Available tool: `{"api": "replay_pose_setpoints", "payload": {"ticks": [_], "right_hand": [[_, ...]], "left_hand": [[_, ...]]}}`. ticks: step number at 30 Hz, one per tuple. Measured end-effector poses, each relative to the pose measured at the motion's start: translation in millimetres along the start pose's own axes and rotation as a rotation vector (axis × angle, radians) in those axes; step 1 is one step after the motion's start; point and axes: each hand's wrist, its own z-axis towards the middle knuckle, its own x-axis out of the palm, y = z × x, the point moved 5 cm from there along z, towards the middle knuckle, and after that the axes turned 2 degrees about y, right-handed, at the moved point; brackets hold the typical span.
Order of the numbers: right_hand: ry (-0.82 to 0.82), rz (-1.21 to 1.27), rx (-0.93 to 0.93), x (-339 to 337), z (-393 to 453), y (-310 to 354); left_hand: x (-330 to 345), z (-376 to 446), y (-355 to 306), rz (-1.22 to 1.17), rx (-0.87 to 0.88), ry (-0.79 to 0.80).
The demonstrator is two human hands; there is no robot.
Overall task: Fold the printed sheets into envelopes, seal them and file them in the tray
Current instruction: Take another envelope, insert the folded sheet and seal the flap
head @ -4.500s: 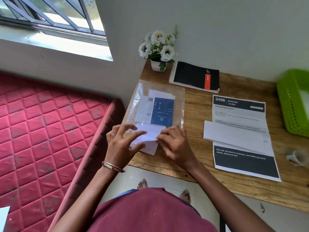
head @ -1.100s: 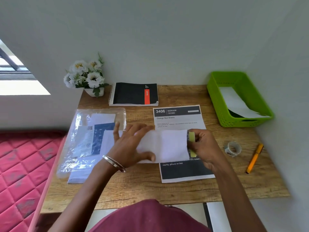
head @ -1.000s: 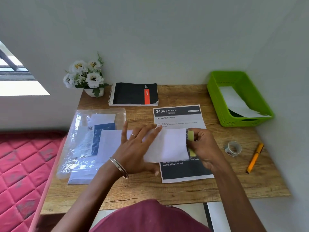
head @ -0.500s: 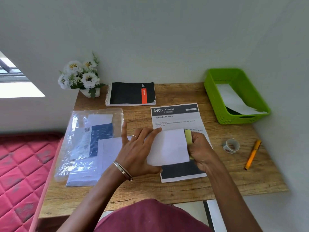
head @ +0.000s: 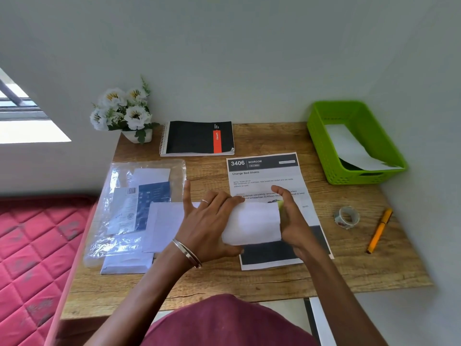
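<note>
On the desk (head: 249, 283) before me, the printed sheet (head: 267, 176) lies at the middle, and I hold an envelope (head: 252, 224) above it between my left hand (head: 209, 226) and right hand (head: 293, 221). Left of it lies a plastic bag (head: 129, 211) of envelopes. Behind, by the wall, a notebook (head: 194, 137) lies right of a flowerpot (head: 138, 136). At the far right stands a tray (head: 321, 148) with paper (head: 349, 148) in it; nearer me lie a tape roll (head: 346, 217) and, right of it, a pen (head: 379, 231).

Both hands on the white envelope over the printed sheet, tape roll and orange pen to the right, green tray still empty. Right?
Not quite: in the head view the green tray already holds a white sheet. The rest stands: left hand and right hand hold the white envelope over the printed sheet, with the tape roll and orange pen to the right.
</note>
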Motion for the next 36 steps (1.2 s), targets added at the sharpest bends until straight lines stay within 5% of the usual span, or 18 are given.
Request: {"api": "replay_pose_setpoints", "payload": {"ticks": [2,6,10,17,26,36], "right_hand": [[-0.019,-0.152,-0.016,0.2,-0.2,1.6],[-0.233,-0.050,-0.046,-23.5,-2.7,10.0],[-0.566,-0.455,-0.115,-61.3,-1.3,6.5],[-0.551,-0.878,0.117,-58.0,17.9,-24.1],[-0.556,-0.661,0.214,-71.2,42.0,-38.8],[-0.431,-0.056,-0.193,-67.6,0.5,1.3]], "left_hand": [[0.9,-0.8,4.2,0.038,-0.031,0.005],[2.0,-5.6,23.9,0.091,-0.145,0.033],[5.8,-12.1,43.1,0.083,-0.221,0.058],[12.8,-15.7,50.4,0.072,-0.251,0.056],[18.5,-15.5,49.5,0.079,-0.250,0.053],[22.0,-17.7,54.8,0.085,-0.281,0.088]]}}
